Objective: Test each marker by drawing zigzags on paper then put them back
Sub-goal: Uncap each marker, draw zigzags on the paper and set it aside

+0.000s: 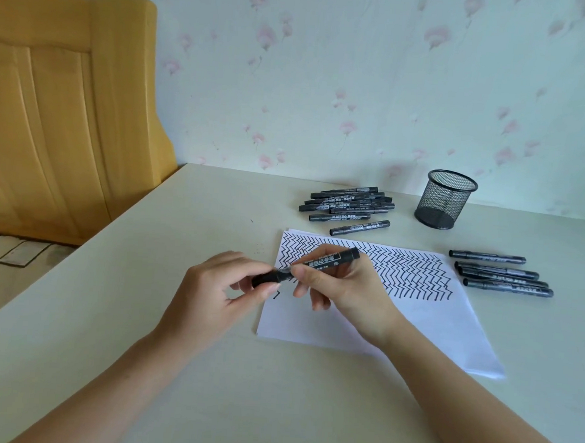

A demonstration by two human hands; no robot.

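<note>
Both hands — left point(211, 295), right point(345, 286) — pinch one slim black plastic marker point(307, 266) over zigzagged paper point(425, 318).

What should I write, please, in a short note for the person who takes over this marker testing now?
Left hand pinches the cap end of the marker; right hand grips its barrel, above the paper.
Whether the cap is going on or coming off cannot be told.
Paper: zigzag rows fill the upper part; the lower part is blank.
Markers: one pile behind the paper, four to its right.
Mesh cup holds no markers.
Left: which group is tested is unclear; markers not yet in the cup.
</note>
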